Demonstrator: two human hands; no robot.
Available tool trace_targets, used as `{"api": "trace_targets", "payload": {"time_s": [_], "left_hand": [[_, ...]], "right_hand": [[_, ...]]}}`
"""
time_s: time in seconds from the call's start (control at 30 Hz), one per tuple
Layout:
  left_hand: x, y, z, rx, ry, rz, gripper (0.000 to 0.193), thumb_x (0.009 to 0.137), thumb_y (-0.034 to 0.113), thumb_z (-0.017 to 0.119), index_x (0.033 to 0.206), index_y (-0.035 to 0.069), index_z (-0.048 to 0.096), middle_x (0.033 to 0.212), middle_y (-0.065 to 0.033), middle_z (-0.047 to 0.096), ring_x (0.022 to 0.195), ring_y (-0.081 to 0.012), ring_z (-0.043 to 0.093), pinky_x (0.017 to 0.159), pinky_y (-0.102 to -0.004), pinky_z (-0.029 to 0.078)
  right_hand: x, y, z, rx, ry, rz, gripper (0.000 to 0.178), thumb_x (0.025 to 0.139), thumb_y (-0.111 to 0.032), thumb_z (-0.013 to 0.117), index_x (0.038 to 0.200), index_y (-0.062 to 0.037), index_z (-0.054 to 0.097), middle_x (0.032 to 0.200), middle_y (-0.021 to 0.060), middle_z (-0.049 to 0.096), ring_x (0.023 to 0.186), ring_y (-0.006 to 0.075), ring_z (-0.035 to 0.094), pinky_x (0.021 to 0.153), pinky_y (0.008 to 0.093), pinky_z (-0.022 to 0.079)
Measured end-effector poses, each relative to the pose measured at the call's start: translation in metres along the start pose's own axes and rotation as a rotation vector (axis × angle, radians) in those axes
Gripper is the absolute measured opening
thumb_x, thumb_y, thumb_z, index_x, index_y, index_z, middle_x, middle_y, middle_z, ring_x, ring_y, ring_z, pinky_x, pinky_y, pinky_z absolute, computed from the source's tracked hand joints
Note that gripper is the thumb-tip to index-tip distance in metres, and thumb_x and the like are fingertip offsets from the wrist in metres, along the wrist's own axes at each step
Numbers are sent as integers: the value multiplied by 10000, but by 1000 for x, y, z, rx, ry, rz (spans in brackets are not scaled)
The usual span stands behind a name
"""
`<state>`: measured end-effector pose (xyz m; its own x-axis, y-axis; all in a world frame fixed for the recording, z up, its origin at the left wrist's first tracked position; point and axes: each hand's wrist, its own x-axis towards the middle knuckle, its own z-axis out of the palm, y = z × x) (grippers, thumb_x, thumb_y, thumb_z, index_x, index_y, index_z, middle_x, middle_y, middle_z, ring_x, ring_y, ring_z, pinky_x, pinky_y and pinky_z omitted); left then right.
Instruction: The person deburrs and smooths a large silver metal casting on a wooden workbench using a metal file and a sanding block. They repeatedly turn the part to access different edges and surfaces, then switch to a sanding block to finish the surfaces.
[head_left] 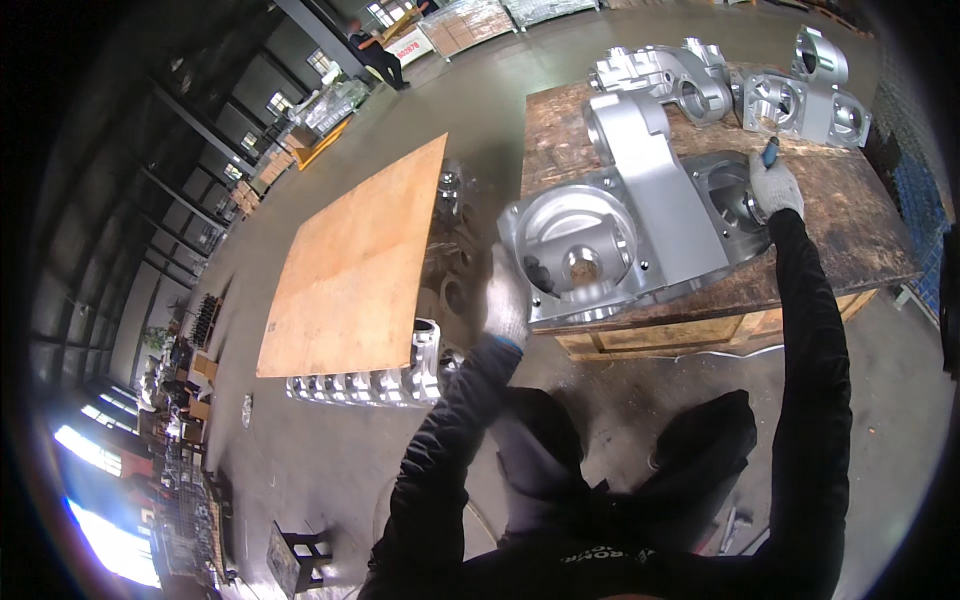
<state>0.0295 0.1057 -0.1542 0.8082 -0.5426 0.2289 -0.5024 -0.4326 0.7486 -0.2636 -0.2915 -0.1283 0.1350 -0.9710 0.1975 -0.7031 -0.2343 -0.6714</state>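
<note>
Lettering [605,554] in pale print crosses the dark shirt [655,580] toward six o'clock, and red print marks a white panel [410,47] near eleven. A silver metal casting [680,235] sits at two o'clock, over the near edge of a wooden bench [850,210]; whether its underside touches the wood is unclear. Its long axis runs from just below nine to just above three, the large round opening [545,207] at the nine-o'clock end facing upward, while a broad neck [645,150] points toward eleven. The gloved left hand [507,297] lies against the nine-o'clock end; blur hides whether its fingers curl around it. The gloved right hand [776,190] closes on a blue-ended tool [770,151] beside the three-o'clock opening [722,183]. Two more castings [690,98] rest farther back, between one and two o'clock.
</note>
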Motion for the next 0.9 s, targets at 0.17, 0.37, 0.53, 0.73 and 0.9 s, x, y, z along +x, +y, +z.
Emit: {"api": "trace_targets", "payload": {"time_s": [0.17, 0.37, 0.53, 0.73, 0.9], "left_hand": [[17, 29, -6, 97, 110, 438, 201, 1046, 88, 459, 1161, 14, 607, 974, -259, 661, 879, -386, 679, 756, -469, 545], [21, 63, -19, -244, -148, 360, 666, 1107, 518, 281, 1201, -66, 588, 1165, -344, 641, 1147, -490, 605, 1017, -492, 441], [31, -38, 4, -147, -87, 319, 742, 1096, 557, 260, 1414, -68, 502, 1386, -352, 549, 1322, -471, 524, 1128, -444, 399], [-50, -90, 31, -499, 37, -113, 854, 1063, 667, 224, 1514, -24, 443, 1374, -242, 607, 1281, -345, 589, 1112, -426, 434], [-100, -96, 81, -419, 298, 152, 700, 1058, 531, 450, 1534, 18, 436, 1189, -237, 664, 1050, -314, 686, 926, -433, 551]], "right_hand": [[-58, 36, -10, 279, 200, 185, 726, 965, -613, 491, 1289, 18, 645, 1134, 319, 703, 1118, 453, 677, 966, 481, 520], [-118, 75, -3, 746, 492, 67, 538, 1065, -405, 551, 1277, 81, 641, 1200, 183, 727, 1033, 251, 713, 880, 361, 554], [-161, 45, -3, 692, 629, 93, 579, 1046, -455, 592, 1249, 84, 643, 1106, 206, 736, 1001, 260, 712, 850, 391, 553], [-161, 43, 16, 867, 654, -90, 500, 1011, -351, 688, 1295, 47, 582, 1162, 146, 679, 947, 235, 665, 862, 367, 542], [-97, 98, 47, 1053, 415, -25, 580, 1011, -474, 606, 1332, 8, 574, 1186, 152, 669, 998, 212, 641, 833, 348, 536]]}}
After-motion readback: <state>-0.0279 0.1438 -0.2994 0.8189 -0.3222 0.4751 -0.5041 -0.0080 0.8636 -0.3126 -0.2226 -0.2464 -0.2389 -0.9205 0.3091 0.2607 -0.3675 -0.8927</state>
